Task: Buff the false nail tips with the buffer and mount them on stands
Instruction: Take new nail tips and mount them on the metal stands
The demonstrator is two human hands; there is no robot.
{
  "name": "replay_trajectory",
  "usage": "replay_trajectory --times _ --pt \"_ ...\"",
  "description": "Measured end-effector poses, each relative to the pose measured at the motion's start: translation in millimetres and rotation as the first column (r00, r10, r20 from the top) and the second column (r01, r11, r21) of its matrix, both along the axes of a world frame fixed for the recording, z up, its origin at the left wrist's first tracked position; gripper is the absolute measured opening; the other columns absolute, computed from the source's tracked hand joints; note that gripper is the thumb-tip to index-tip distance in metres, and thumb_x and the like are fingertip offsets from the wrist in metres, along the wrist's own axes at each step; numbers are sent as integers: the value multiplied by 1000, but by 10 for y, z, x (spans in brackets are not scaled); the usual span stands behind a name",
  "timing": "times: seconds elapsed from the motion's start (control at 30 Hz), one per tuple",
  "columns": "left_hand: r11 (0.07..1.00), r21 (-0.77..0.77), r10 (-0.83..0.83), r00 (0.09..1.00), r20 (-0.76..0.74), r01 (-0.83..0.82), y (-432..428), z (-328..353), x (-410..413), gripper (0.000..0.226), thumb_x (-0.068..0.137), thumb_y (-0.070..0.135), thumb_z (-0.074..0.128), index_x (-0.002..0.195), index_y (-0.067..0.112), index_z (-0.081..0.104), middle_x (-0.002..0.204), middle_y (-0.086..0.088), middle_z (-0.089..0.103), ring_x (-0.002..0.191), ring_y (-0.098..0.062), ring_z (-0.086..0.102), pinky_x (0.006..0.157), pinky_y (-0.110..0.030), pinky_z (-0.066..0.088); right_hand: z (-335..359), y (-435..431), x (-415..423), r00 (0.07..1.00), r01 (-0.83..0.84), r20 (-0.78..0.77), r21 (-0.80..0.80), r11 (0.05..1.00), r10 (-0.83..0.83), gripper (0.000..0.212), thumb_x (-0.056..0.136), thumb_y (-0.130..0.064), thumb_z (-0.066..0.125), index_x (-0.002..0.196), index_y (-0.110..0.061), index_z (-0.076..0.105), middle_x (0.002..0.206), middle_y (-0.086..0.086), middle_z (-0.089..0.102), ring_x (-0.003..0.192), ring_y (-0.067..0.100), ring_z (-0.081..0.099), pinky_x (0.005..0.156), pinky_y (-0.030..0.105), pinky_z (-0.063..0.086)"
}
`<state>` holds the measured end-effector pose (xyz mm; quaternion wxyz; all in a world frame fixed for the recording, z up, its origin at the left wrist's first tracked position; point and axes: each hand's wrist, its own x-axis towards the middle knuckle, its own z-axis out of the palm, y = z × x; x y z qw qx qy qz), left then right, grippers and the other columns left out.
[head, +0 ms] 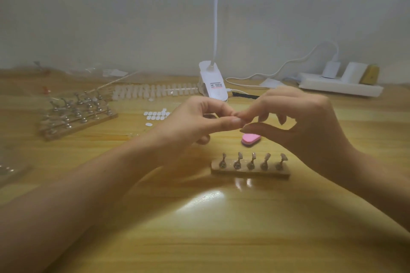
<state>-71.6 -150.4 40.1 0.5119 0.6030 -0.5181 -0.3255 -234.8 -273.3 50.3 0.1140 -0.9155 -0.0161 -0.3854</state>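
My left hand point(199, 119) and my right hand point(295, 117) meet fingertip to fingertip above the wooden table point(199, 228), pinching something very small between them; it is too small and blurred to name. Below them lies the pink buffer point(250, 139) flat on the table. Nearer to me stands a wooden base point(249, 170) with a row of several metal stands point(251, 160), some carrying pale nail tips. A strip of false nail tips point(153, 91) lies farther back. Small white adhesive pads point(156, 115) sit left of my left hand.
A second wooden base with many metal stands point(77, 113) is at the left. A white clip lamp point(214, 84) stands at the back centre, its cable running to a white power strip point(339, 86) at the back right. Clear plastic packaging point(11, 168) lies at the left edge.
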Motion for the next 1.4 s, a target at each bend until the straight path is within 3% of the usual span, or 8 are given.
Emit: replay_trajectory --times 0.1,0.23,0.33,0.43,0.57,0.7,1.13,1.4 --pt "1000 -15 -26 1000 8 26 30 133 22 13 75 44 75 72 31 72 71 19 61 59 4 46 48 -8 33 108 87 13 999 -2 48 121 993 -3 15 81 -29 76 85 -15 77 75 -21 59 69 6 55 60 22 43" --pt "1000 -13 -14 998 58 15 110 191 61 17 77 49 71 88 36 68 79 21 65 68 4 53 54 -8 42 148 114 25 999 -11 39 345 939 -2 11 76 -32 80 84 -25 76 77 -12 70 74 15 57 58 42 47" --pt "996 71 -59 979 193 46 234 30 76 58 62 41 83 113 34 57 99 15 72 78 -2 56 68 -12 47 7 183 -17 999 -28 -29 367 930 41 16 73 -39 77 83 -26 78 77 -14 71 77 11 55 59 15 42" --pt "995 82 -66 972 225 48 313 -170 26 68 69 23 86 124 36 49 98 12 71 78 -6 59 77 -20 51 -178 248 -29 990 26 -140 233 972 7 17 75 -41 74 83 -27 78 82 -18 71 86 12 56 75 6 38" --pt "999 -12 37 968 246 -35 314 -286 -16 62 77 10 81 124 34 50 87 9 73 70 -7 63 67 -12 45 -233 245 -11 983 94 -174 183 979 -62 21 76 -53 69 82 -33 76 86 -19 70 92 12 56 86 12 30" --pt "995 -60 97 962 256 -84 305 -325 -68 61 76 9 81 124 33 52 77 11 71 67 -9 63 67 -13 45 -282 280 -1 978 120 -190 149 982 -91 23 76 -55 68 82 -34 76 86 -22 70 91 11 57 85 32 30" --pt "990 -47 143 967 209 -136 320 -317 -86 71 73 13 83 130 37 48 73 9 72 75 -15 68 85 -32 53 -351 321 9 977 150 -180 200 968 -114 19 74 -55 72 79 -37 74 87 -23 70 91 9 55 89 34 27" --pt "986 -73 162 961 224 -149 333 -338 -85 73 73 12 83 132 36 47 71 11 72 68 -11 64 76 -24 54 -358 352 26 974 179 -169 150 972 -153 15 75 -51 71 77 -36 72 84 -22 68 89 8 52 85 31 26"
